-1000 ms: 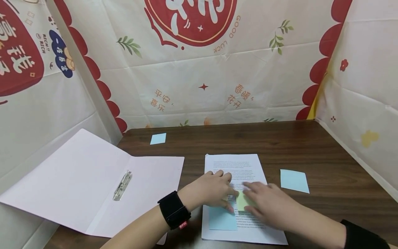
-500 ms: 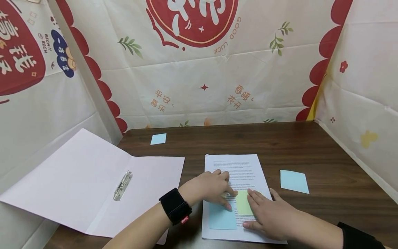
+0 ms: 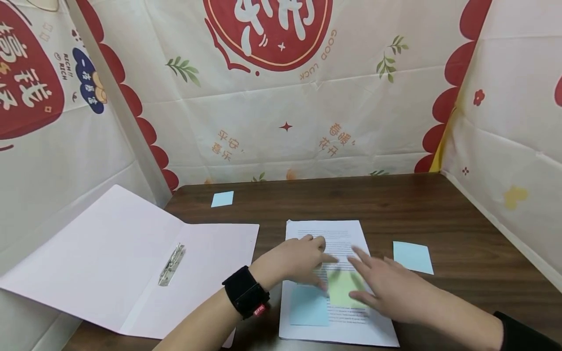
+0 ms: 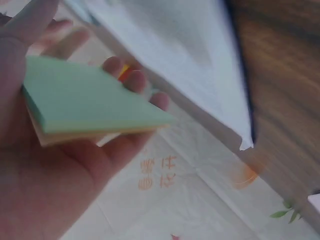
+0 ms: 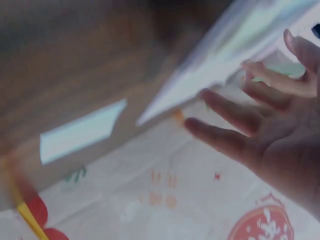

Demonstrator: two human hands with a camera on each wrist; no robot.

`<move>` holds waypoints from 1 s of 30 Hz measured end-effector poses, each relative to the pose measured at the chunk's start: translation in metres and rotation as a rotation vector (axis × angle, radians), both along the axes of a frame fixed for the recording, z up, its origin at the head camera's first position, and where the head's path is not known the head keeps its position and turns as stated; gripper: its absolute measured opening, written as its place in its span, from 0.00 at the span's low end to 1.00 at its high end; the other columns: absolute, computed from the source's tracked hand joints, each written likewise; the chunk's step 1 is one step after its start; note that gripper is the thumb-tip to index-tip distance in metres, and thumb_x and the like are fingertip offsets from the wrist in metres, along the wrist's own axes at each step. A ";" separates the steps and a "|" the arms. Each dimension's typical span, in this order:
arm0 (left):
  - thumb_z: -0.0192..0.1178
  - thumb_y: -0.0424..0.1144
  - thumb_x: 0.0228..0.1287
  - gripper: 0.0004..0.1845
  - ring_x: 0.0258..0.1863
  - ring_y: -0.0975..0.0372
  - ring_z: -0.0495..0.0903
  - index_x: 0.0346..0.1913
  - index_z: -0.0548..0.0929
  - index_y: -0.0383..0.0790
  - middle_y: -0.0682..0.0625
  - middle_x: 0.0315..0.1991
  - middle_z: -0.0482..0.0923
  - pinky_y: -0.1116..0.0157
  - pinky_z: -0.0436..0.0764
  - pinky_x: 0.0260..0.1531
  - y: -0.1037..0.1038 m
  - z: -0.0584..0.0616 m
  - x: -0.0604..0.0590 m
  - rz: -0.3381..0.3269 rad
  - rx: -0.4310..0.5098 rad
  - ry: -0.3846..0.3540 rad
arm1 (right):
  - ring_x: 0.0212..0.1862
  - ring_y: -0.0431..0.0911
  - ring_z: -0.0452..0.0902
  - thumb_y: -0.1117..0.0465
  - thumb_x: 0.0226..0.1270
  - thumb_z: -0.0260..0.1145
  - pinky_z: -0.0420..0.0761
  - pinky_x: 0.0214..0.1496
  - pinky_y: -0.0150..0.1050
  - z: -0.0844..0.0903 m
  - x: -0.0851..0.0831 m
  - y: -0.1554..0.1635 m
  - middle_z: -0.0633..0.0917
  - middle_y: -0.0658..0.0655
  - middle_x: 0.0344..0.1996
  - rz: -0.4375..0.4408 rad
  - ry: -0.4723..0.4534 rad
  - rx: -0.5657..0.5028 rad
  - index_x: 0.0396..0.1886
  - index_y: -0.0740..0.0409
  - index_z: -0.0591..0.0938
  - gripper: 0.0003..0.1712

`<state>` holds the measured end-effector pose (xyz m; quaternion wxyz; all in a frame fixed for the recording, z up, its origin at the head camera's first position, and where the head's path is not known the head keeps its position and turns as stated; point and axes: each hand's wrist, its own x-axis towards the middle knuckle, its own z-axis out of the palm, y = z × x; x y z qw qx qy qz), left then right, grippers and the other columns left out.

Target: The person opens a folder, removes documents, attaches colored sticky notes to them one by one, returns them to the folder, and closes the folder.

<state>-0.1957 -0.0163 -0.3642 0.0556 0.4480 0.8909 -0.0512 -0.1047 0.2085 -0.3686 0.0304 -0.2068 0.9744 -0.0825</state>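
Observation:
A stack of printed paper (image 3: 322,239) lies on the table, bearing a blue sticky note (image 3: 309,306) and a green sticky note (image 3: 339,295) side by side. Over its left part, my left hand (image 3: 290,262) grips a sticky note pad (image 4: 90,95), green on top with yellow-orange layers below. From the head view the pad is mostly hidden by that hand. My right hand (image 3: 392,287) hovers at the green note's right side, fingers spread and holding nothing; its thumb and fingers overlap the note in the head view.
An opened pale folder (image 3: 88,263) with a metal clip (image 3: 171,264) lies at the left. One blue note (image 3: 222,199) is at the table's back left, another blue note (image 3: 413,257) right of the papers. Printed cloth (image 3: 263,107) walls in the table.
My right hand first drew back to the right across the green note, its fingers lying along the note's edge, then lifted off with fingers spread. The left hand stays nearly in place.

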 end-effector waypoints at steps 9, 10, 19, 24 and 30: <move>0.65 0.76 0.59 0.56 0.66 0.57 0.80 0.84 0.58 0.57 0.48 0.73 0.70 0.56 0.82 0.66 0.011 0.034 -0.004 0.032 1.089 -0.854 | 0.73 0.60 0.75 0.45 0.50 0.88 0.71 0.77 0.66 0.040 -0.012 -0.004 0.72 0.64 0.77 0.296 0.714 -0.112 0.78 0.58 0.70 0.59; 0.64 0.80 0.54 0.59 0.65 0.58 0.80 0.84 0.58 0.57 0.48 0.71 0.70 0.57 0.83 0.64 0.015 0.035 -0.002 0.021 1.164 -0.953 | 0.72 0.59 0.74 0.46 0.48 0.89 0.70 0.78 0.67 0.043 -0.013 -0.004 0.74 0.63 0.76 0.313 0.731 -0.118 0.77 0.59 0.72 0.58; 0.60 0.73 0.64 0.52 0.63 0.58 0.79 0.83 0.59 0.50 0.47 0.73 0.68 0.60 0.86 0.58 0.037 0.029 0.008 0.065 1.306 -1.223 | 0.61 0.59 0.81 0.51 0.38 0.92 0.76 0.66 0.73 0.058 -0.020 0.026 0.85 0.62 0.60 0.275 0.749 -0.110 0.68 0.59 0.80 0.54; 0.52 0.49 0.85 0.27 0.71 0.54 0.78 0.80 0.66 0.47 0.45 0.76 0.71 0.64 0.83 0.66 0.025 0.013 0.015 0.108 1.058 -0.818 | 0.66 0.64 0.78 0.48 0.46 0.89 0.68 0.68 0.76 0.053 -0.037 0.098 0.84 0.64 0.64 0.042 0.403 -0.006 0.69 0.57 0.81 0.49; 0.57 0.56 0.81 0.28 0.72 0.58 0.76 0.75 0.73 0.49 0.50 0.75 0.72 0.65 0.81 0.68 -0.007 -0.006 0.037 0.041 0.586 -0.293 | 0.64 0.72 0.78 0.51 0.46 0.89 0.64 0.60 0.85 0.012 -0.051 0.180 0.82 0.72 0.63 -0.100 0.135 0.120 0.64 0.56 0.85 0.43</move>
